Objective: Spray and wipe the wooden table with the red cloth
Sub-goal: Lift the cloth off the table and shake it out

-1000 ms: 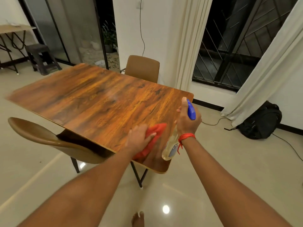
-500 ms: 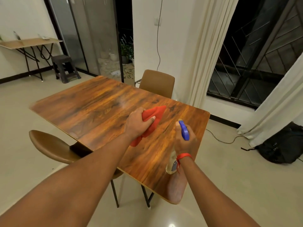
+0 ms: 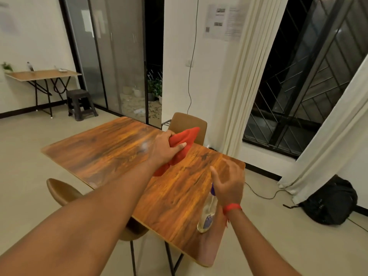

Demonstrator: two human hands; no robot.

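We were mid-wipe: our left hand point(image 3: 166, 149) clamped the crumpled red cloth point(image 3: 184, 142) on the glossy wooden bench point(image 3: 111, 150) toward 12 o'clock. Our right hand point(image 3: 229, 184) gripped the clear plastic spray bottle point(image 3: 207, 214) at 4 o'clock. Next, probably sweeping strokes.

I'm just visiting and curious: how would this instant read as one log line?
phase: wiping | left hand: gripping bunched red cloth on brown wooden table | right hand: holding clear spray bottle at near-right table edge

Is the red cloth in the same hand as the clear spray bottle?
No, the left hand grips the red cloth, while the right hand holds the clear spray bottle.
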